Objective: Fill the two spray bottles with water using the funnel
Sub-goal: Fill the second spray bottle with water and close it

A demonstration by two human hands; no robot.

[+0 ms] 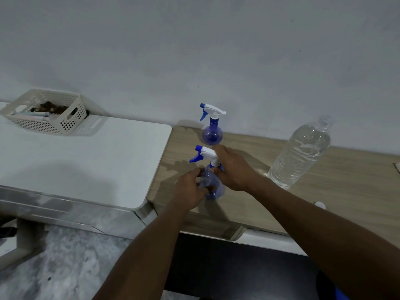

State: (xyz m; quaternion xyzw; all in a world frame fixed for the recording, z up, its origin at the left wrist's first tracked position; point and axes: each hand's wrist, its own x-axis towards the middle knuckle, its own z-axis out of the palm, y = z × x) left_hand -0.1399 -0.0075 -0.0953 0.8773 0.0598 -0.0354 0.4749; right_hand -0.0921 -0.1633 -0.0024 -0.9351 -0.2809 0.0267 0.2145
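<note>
We take this for ordinary home room, makeshift work corner. Bare pale grey painted wall [194,50] behind. Two surfaces side by side: light wood-grain laminate surface [324,169], white rounded-corner surface [86,161]. On white one we see cream perforated plastic basket [71,124] with pens and brown bits, household clutter. On wood one, large clear plastic water bottle [300,152], plus small translucent blue plastic bottles with white trigger heads: far spray bottle [212,135] by wall, near spray bottle [205,152] in front. Mottled grey floor [65,267] below.
</note>
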